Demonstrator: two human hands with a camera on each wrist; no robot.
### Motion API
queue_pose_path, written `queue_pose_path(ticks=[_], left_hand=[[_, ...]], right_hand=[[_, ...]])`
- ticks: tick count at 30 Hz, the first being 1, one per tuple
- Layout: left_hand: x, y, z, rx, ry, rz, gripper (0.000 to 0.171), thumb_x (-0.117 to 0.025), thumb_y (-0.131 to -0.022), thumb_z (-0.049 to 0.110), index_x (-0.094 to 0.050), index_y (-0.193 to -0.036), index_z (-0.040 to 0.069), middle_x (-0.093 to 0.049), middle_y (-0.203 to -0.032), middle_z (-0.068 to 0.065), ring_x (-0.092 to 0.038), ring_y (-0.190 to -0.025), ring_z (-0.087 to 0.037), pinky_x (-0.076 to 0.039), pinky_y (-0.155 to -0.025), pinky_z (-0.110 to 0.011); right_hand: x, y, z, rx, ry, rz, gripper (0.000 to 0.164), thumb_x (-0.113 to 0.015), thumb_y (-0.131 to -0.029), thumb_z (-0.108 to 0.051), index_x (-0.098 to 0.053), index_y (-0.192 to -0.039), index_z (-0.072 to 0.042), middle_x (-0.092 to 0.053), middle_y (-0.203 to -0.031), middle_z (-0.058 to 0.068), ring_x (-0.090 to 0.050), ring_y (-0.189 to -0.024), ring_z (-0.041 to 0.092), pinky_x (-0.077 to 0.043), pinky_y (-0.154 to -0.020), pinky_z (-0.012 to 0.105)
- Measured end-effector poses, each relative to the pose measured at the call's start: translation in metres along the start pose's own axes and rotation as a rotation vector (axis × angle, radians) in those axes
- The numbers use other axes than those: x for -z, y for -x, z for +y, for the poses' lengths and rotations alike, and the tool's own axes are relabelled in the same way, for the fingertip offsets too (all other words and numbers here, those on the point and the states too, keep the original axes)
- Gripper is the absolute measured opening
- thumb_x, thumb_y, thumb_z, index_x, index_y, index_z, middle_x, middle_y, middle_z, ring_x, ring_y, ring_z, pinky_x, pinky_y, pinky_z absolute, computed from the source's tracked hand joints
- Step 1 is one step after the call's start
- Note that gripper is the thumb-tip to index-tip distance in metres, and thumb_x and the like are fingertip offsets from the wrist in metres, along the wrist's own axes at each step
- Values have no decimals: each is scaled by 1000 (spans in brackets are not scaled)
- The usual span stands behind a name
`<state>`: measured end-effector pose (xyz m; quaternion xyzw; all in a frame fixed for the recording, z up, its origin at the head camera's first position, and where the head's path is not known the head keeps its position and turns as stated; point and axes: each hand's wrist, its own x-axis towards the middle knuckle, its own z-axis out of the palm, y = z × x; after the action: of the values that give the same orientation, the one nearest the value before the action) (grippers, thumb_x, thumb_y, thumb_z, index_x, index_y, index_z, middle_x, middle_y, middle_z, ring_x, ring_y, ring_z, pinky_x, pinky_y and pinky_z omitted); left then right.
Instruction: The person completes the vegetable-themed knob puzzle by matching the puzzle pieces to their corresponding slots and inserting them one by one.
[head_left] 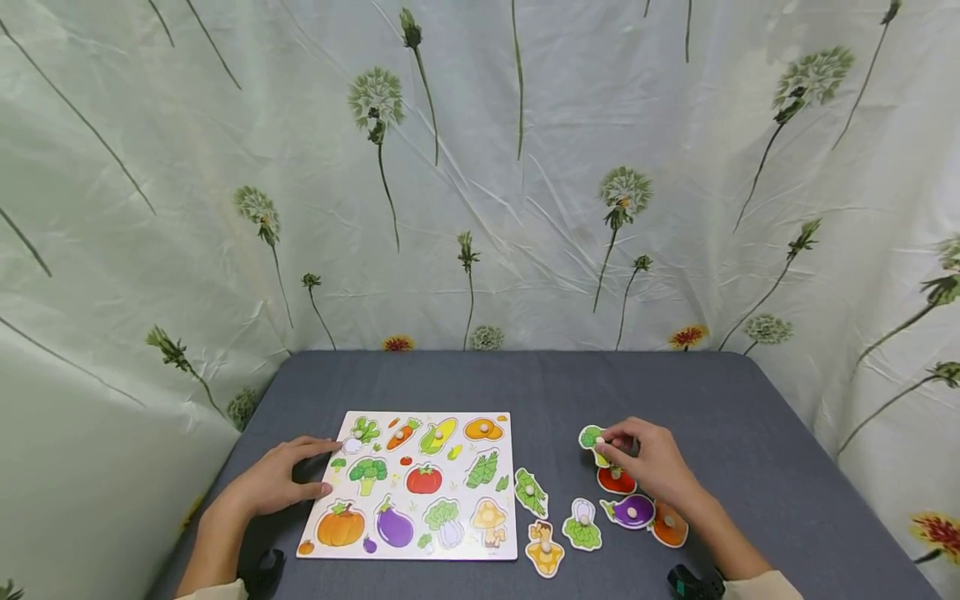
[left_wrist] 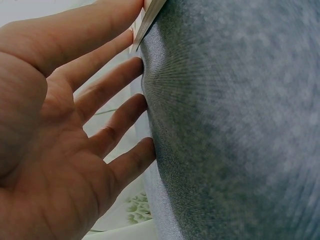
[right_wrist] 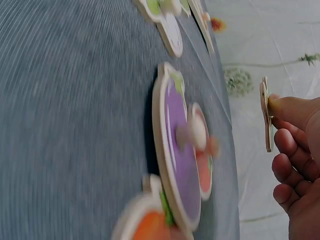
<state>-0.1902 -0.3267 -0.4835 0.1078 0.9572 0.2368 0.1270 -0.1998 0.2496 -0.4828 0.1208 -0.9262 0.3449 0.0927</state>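
Observation:
My right hand (head_left: 648, 458) pinches a broccoli puzzle piece (head_left: 592, 440) by its small knob. In the right wrist view that piece (right_wrist: 266, 117) is seen edge-on, raised off the table, between thumb and fingers. My left hand (head_left: 281, 479) touches the left edge of the white vegetable puzzle board (head_left: 420, 553), its fingers spread and fairly straight. Knobbed carrot (head_left: 402, 435) and corn (head_left: 437, 437) pieces sit in the board's top row. A printed broccoli picture (head_left: 367, 473) shows in the middle row, left. Below the held piece lies a tomato piece (head_left: 617, 481).
Right of the board lie a pea-pod piece (head_left: 531, 493), a mushroom piece (head_left: 544, 552), a cabbage piece (head_left: 582, 527), an eggplant piece (head_left: 633, 512) and a pumpkin piece (head_left: 670, 527). The grey tabletop (head_left: 555, 387) ends at a flowered curtain (head_left: 510, 200).

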Motion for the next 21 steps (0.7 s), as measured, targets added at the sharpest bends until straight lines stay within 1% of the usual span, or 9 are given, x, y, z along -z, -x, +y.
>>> queue_pose_path(ticks=[6,12,21], left_hand=[[2,0,2,-14,3,-1,71,-84,-83,45,-61,-145,18,-52,-148,-24,-44,-134,-56,-40,-99,-74],[3,1,2,2,-1,1,71,-85,-82,45,-62,-144,18,-52,-147,-23,-44,-133,-55,-40,-99,-74],[1,0,1,12,1,-5,73,-85,-82,46,-61,-145,18,-52,-148,-23,-43,-134,-55,-39,-100,-74]], right_hand=[[-15,-5,-15,33,-34,-15,9,-84,-88,-27,-76,-89,-23,-60,-79,-12,-52,-71,2,-46,-65,23],[-32,-10,-32,80,-62,-15,10,-85,-86,-26,-76,-88,-25,-59,-78,-15,-52,-70,2,-45,-64,23],[-53,-21,-64,113,-142,-88,8,-84,-88,-26,-76,-91,-25,-60,-81,-14,-53,-72,4,-47,-67,24]])
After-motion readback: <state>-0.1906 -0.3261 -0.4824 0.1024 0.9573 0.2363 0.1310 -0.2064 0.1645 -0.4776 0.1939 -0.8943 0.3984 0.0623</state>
